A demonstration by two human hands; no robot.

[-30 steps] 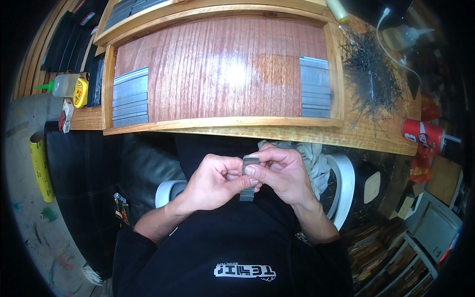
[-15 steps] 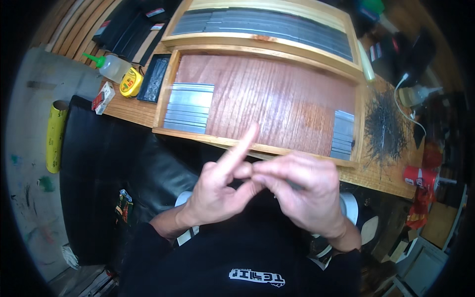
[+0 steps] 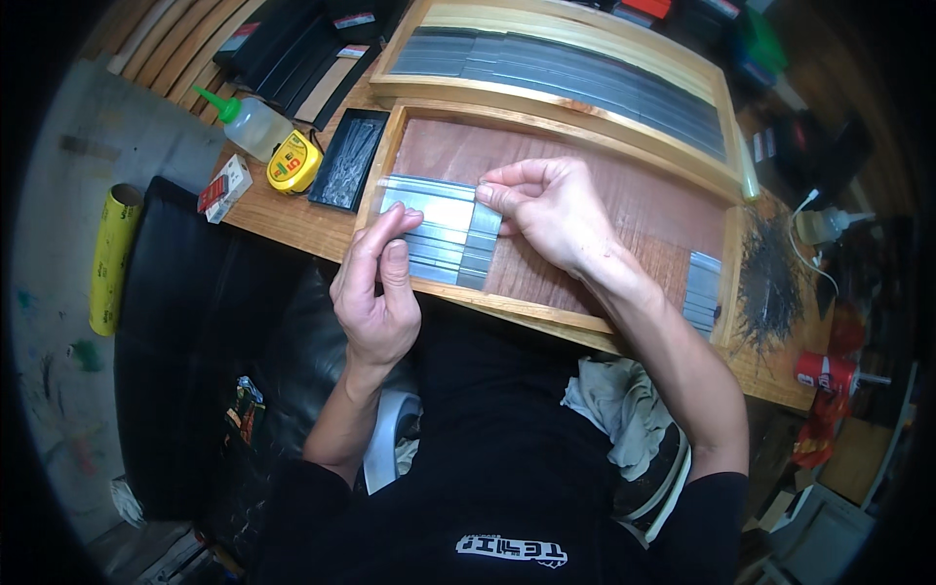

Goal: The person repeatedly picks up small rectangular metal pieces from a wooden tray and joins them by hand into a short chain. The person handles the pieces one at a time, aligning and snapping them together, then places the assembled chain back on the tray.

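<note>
Firstly, far left, standing across from the bench: a translucent squeeze bottle with a green nozzle (image 3: pixel 258 132), a yellow tape measure (image 3: pixel 292 163) just beside it, then a black rectangular box (image 3: pixel 337 204) holding thin dark pieces.

Next, a shallow light-wood tray (image 3: pixel 536 309) with a reddish-brown grained wood floor (image 3: pixel 658 224). Left hand (image 3: pixel 375 302): reaches over the tray's left end, fingers loosely extended, thumb apart, nothing gripped. Cannot tell whether its fingertips touch the wide bank of shiny silver-grey flat strips (image 3: pixel 439 222) beneath.

Along that bank's right edge lies a narrow grey column of short flat strips (image 3: pixel 481 249), in the tray. Right hand (image 3: pixel 556 219): thumb and forefinger closed in a pinch on the column's upper end; the lower end is free of the fingers.

Judgement: step in hand looks like laying this column alongside the bank, edge to edge. Next move calls for squaring its ends with the neighbours before the pinch loosens, left hand steadying.

Farther right: a second bank of grey strips (image 3: pixel 702 288) at the tray's right end; beyond it, a spiky heap of thin black pieces (image 3: pixel 770 283) on the bench.
</note>
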